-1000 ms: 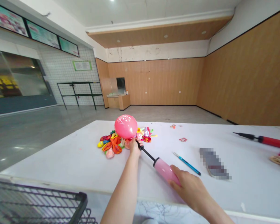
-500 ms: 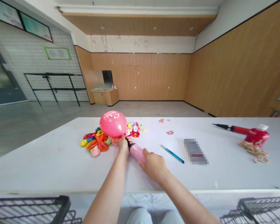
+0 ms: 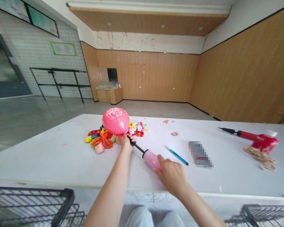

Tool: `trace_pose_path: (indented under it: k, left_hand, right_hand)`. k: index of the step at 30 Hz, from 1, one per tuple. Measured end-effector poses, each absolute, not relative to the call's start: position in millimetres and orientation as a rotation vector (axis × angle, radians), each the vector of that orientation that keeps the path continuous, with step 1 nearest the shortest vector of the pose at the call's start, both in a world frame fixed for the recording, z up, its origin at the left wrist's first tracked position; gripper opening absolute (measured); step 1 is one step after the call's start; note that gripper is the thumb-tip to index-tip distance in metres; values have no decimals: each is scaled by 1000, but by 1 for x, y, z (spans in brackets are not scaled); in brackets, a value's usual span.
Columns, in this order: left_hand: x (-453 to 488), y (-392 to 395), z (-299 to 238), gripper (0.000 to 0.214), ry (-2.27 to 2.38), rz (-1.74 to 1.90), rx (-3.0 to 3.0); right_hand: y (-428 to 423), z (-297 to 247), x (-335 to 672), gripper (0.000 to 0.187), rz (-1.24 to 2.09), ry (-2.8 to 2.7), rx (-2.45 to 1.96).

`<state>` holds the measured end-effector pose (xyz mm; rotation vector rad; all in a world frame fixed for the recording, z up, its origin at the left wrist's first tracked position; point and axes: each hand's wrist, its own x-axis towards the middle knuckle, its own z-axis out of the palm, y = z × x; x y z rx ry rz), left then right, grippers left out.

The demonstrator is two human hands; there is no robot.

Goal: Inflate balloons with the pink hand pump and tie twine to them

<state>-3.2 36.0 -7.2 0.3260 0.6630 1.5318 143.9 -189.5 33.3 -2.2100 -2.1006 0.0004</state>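
Observation:
An inflated pink balloon (image 3: pixel 115 120) with white printing rests above a pile of limp colourful balloons (image 3: pixel 105 139). My left hand (image 3: pixel 126 142) is closed around its neck, where the black tip of a balloon pump meets it; the fingers partly hide that joint. The pump's pink barrel (image 3: pixel 152 159) slants down to the right, with its thin black rod showing. Wrapped round the barrel's near end is my right hand (image 3: pixel 172 175). A blue pen-shaped tool (image 3: pixel 177 155) with a thin pointed tip lies just beyond that hand.
A blurred grey flat item (image 3: pixel 200 154) lies right of the pen-shaped tool. Farther right are a red pump (image 3: pixel 247 135), a red bottle (image 3: pixel 265 143) with a white cap and tangled cord (image 3: pixel 260 158). Black wire baskets (image 3: pixel 67 205) flank my legs below the table edge.
My right hand has drawn the pink barrel back, down and to the right, baring the black rod. My left hand stays at the balloon's neck. The view has tilted slightly.

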Motion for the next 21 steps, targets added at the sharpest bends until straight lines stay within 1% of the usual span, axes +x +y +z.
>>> trace_pose_path:
  k: [5,9,21]
  left_hand:
    - [-1,28,-9,17,634,1514,357]
    - [-1,28,-10,18,686,1493,383]
    - [-10,46,-1,19,751,1527,327]
  right_hand:
    - [-152,28,105,46,-80,-2064,-2155]
    - [-142,26,95,52,-110,-2075,-2075]
    - [-205,23,162,53,-18,-2125,-2117]
